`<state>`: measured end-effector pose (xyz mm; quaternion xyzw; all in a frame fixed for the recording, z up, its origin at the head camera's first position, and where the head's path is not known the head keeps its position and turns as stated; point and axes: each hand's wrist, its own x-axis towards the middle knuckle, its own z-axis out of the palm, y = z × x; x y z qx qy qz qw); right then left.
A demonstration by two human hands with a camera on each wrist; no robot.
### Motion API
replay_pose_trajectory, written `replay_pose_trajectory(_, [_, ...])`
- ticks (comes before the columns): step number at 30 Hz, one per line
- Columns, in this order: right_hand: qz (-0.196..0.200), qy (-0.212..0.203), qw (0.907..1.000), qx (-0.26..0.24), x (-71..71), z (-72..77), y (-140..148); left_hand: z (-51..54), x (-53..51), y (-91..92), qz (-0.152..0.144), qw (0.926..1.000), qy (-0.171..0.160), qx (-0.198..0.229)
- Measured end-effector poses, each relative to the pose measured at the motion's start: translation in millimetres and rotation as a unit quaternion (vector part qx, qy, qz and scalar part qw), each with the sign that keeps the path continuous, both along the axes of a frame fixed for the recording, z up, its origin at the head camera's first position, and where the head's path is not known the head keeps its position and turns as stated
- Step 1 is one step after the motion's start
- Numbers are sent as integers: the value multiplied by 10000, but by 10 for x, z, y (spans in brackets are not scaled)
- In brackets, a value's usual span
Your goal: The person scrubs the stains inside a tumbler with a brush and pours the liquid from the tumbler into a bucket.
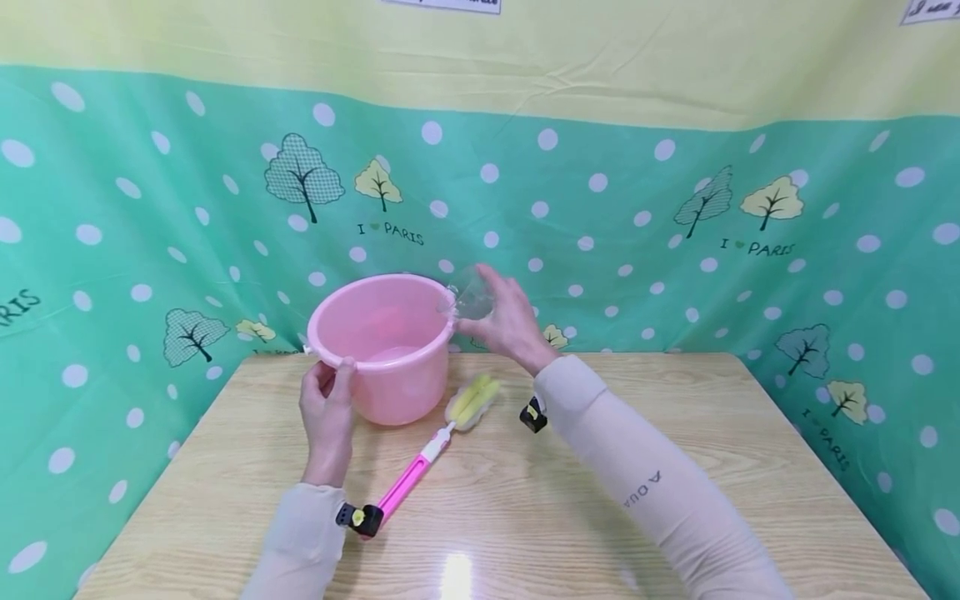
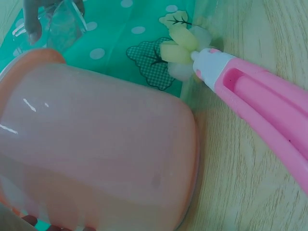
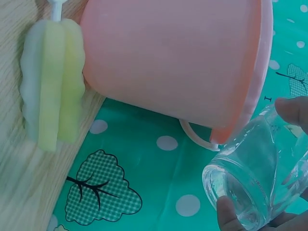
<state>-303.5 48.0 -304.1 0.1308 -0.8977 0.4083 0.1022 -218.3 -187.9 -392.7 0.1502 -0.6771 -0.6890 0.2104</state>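
A pink plastic bucket (image 1: 405,396) stands upright near the back left of the table. My left hand (image 1: 328,421) grips its near rim, thumb on top and fingers bent below the edge. In my right hand (image 1: 513,327) is a clear glass cup (image 3: 245,168), held tilted at the bucket's right rim. Its base faces the right wrist camera; whether liquid is in it I cannot tell. Between my arms lies a sponge bottle brush with a pink handle (image 1: 408,483) and a yellow-and-white sponge head (image 1: 472,402), close beside the bucket.
Under everything is a light wooden table (image 1: 480,517). A green dotted curtain (image 1: 615,217) with printed trees hangs along its back and sides, close behind the bucket. The bucket's white bail handle (image 3: 197,137) hangs near the rim.
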Motion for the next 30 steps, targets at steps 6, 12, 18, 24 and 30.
replay_pose_trajectory(6, [31,-21,9998,174,-10,42,1,-2,-13,-3,4,10000,36,-6])
replay_pose_trajectory(12, [30,-74,9995,306,-19,71,-7,-11,-24,-4,23,10000,83,32])
replay_pose_trajectory(18, [3,-153,9988,455,-15,98,-27,-20,-19,-5,16,10000,62,-4])
replay_pose_trajectory(24, [48,-158,9980,603,-19,138,-40,-20,-19,-6,21,10000,72,-27])
replay_pose_trajectory(30, [132,-159,9975,678,-42,162,-38,-7,-12,-3,16,10000,46,-10])
